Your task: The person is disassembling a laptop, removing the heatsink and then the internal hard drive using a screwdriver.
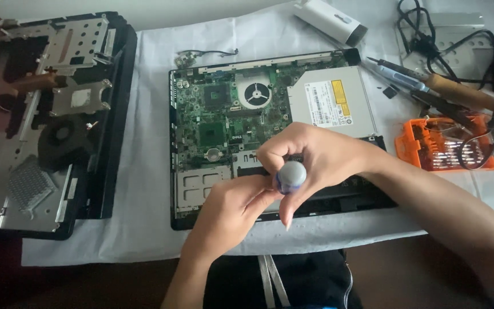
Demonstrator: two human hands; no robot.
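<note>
An opened laptop base (pixel 174 171) lies on a white cloth, its green circuit board (pixel 218 117) and silver optical drive (pixel 330 103) exposed. A screwdriver with a rounded grey-blue handle cap (pixel 291 175) stands upright over the board's lower middle. My right hand (pixel 310 157) wraps around its handle from the right. My left hand (pixel 230 212) comes up from below, fingertips touching the handle's side. The screwdriver's tip is hidden by my hands.
Another dismantled laptop chassis (pixel 41 120) with a black fan lies at left. An orange bit case (pixel 447 143), a wooden-handled soldering iron (pixel 458 91), black cables (pixel 430 40), a white cylinder (pixel 333 20) and small loose parts (pixel 192 56) sit at back and right.
</note>
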